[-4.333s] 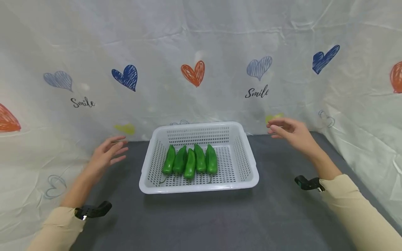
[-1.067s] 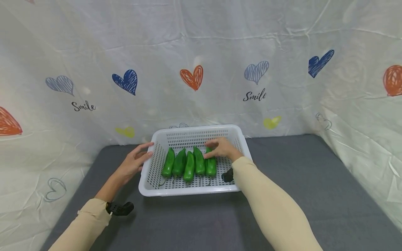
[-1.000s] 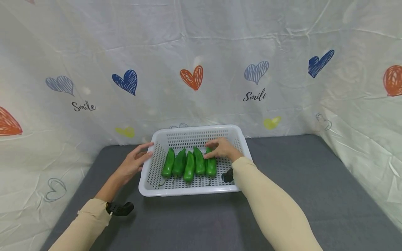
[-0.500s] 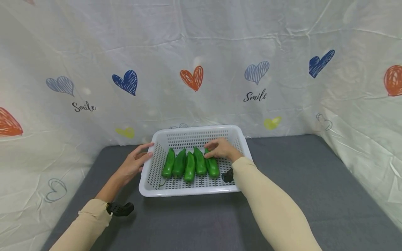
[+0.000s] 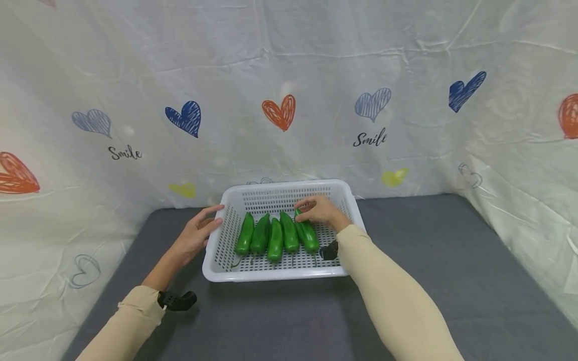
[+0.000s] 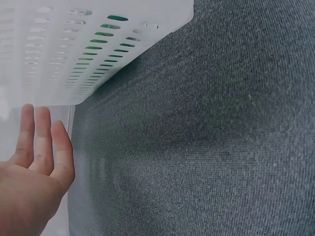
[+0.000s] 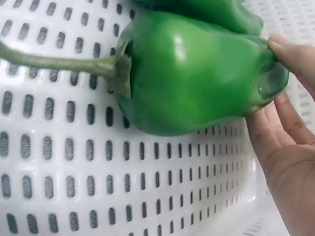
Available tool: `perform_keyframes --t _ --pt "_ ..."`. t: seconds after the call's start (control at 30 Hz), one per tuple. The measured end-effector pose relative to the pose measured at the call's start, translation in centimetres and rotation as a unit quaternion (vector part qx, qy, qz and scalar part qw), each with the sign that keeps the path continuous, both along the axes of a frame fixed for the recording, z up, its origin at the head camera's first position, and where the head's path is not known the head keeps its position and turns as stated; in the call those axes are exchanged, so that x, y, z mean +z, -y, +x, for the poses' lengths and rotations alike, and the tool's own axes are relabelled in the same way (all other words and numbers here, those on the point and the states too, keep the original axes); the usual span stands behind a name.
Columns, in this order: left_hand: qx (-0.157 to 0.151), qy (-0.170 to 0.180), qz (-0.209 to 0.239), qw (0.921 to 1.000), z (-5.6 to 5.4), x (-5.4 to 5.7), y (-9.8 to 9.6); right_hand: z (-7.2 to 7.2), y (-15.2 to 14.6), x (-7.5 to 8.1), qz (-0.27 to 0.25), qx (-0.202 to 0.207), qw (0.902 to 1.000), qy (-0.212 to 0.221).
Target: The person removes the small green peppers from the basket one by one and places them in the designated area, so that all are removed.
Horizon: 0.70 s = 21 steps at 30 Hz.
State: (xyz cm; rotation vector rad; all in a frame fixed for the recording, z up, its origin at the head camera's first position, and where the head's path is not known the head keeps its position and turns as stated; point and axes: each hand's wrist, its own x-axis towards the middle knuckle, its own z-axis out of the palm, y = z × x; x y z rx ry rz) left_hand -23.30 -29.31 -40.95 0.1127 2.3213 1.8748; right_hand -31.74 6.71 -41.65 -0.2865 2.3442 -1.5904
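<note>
In the head view, a row of green peppers point(image 5: 275, 240) lies in a white perforated plastic basket point(image 5: 280, 275), stem ends toward me. My right hand point(image 5: 321, 210) pinches the far, pointed end of the rightmost green pepper point(image 5: 309, 237). The right wrist view shows thumb and fingers on opposite sides of that green pepper's tip point(image 7: 187, 73), its stem point(image 7: 64, 63) pointing away from the hand. At the basket's left rim is my left hand point(image 5: 193, 238), fingers extended. Those straight fingers point(image 6: 43, 132) reach up along the basket's outer wall in the left wrist view; their contact is unclear.
Dark grey cloth point(image 5: 280, 321) covers the table under the basket. Behind it hangs a white sheet point(image 5: 316, 60) printed with hearts and "Smile". Black wrist devices point(image 5: 178, 301) sit at both cuffs; the right one hangs over the basket's right part.
Both hands came in from the sides: the left to the basket's rim, the right onto the rightmost pepper. That pepper's stem end has since swung right, away from its neighbour.
</note>
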Motion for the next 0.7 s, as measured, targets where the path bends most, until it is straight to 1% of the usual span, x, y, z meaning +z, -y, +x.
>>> perform_keyframes --t 0.13,0.3,0.43,0.53,0.7 --pt "0.0 0.001 0.008 1.0 -0.1 -0.1 -0.2 -0.1 -0.1 0.4 -0.004 0.004 0.9999 -0.011" --pt "-0.001 -0.004 0.011 0.9999 -0.1 -0.2 -0.2 -0.3 -0.3 1.2 -0.024 0.016 0.9995 -0.016" --pt "0.005 -0.011 0.008 0.9999 -0.1 -0.3 -0.1 -0.2 -0.5 1.9 -0.032 0.028 0.9987 -0.027" --pt "0.01 -0.016 0.004 0.9998 0.0 -0.2 -0.2 -0.3 -0.7 2.5 -0.049 0.032 0.9976 -0.037" --pt "0.011 -0.022 0.001 0.9997 0.0 -0.2 -0.2 -0.2 -1.1 3.8 -0.058 0.039 0.9957 -0.062"
